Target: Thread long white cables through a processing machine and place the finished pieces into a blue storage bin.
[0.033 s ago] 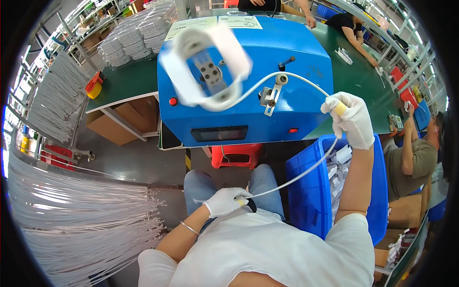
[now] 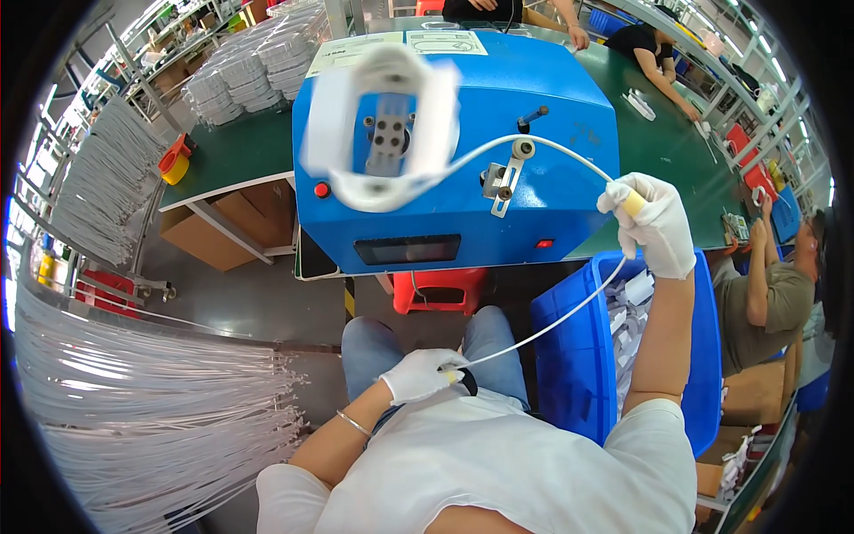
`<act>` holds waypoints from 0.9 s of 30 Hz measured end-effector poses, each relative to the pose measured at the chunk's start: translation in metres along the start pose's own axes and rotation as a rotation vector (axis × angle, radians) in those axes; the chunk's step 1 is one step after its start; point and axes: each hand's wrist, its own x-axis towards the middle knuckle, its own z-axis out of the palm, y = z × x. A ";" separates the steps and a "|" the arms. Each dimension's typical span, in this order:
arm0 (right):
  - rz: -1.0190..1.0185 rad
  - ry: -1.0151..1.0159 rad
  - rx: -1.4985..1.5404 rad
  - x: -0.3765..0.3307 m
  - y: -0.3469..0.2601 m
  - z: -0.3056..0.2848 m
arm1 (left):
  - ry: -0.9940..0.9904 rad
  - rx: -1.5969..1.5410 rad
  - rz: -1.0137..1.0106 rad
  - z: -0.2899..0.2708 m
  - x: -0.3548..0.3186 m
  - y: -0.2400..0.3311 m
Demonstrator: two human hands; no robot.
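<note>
A white cable point(image 2: 567, 319) runs from my lap up to the right and on to a blue winding machine point(image 2: 569, 214). My gloved right hand point(image 2: 656, 227) is closed on the cable beside the machine's right side. From there it arches over a metal guide roller point(image 2: 525, 149) to a white winding frame point(image 2: 384, 191), blurred at its edges, on the machine's front. My gloved left hand point(image 2: 418, 377) pinches the cable lower down, over my lap. Yellowish covers show on some fingertips of both gloves.
A blue bin point(image 2: 571, 356) of white pieces stands right of my legs. Many white cables point(image 2: 169, 383) hang on a rack at left. Beneath the machine is a red stool point(image 2: 436, 289). Stacked white coils point(image 2: 258, 67) lie on the green bench point(image 2: 236, 147). Other people work at the back and right.
The winding frame has turned from a tilted position to nearly upright. Both my hands stay in about the same place on the cable.
</note>
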 end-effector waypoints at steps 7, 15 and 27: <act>-0.036 0.058 0.028 -0.002 0.000 0.010 | -0.042 0.313 0.165 -0.011 0.020 0.044; -0.191 0.025 -0.066 0.010 -0.017 0.050 | 0.136 0.611 0.632 -0.070 -0.007 0.130; -1.455 0.362 -1.162 0.192 -0.068 0.079 | 0.511 0.868 1.034 -0.245 -0.023 0.273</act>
